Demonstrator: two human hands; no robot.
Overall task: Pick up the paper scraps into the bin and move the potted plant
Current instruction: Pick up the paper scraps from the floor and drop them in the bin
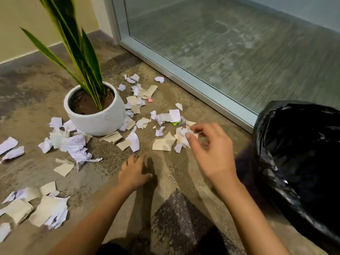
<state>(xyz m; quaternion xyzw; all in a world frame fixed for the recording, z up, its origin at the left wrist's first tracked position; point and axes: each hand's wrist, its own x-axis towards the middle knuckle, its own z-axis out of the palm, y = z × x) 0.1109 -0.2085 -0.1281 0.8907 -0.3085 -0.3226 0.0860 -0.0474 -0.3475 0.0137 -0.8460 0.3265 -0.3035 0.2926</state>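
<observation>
A view looking down at a mottled brown and grey carpet [40, 92] strewn with torn paper scraps [73, 144], white and beige, with one small pink bit [150, 100] and one green bit [175, 123] among them. The scraps lie all around a potted plant [95, 111]: a round white pot of dark soil with long, pointed green leaves edged in yellow, standing upright toward the far left of the carpet. Several scraps touch the base of the pot. More scraps are heaped at the carpet's near left edge.

A frosted glass panel [239, 52] in a pale metal frame runs along the far right edge of the carpet. At the right edge stands a bin lined with a black plastic bag [298, 162], its mouth open.

Two bare forearms reach in from the bottom. The left hand [133, 173] lies flat on the carpet, fingers spread, holding nothing. The right hand [211, 151] hovers above the scraps near the bin, its thumb and forefinger pinching a small white scrap [185, 132], the other fingers loosely curled.
</observation>
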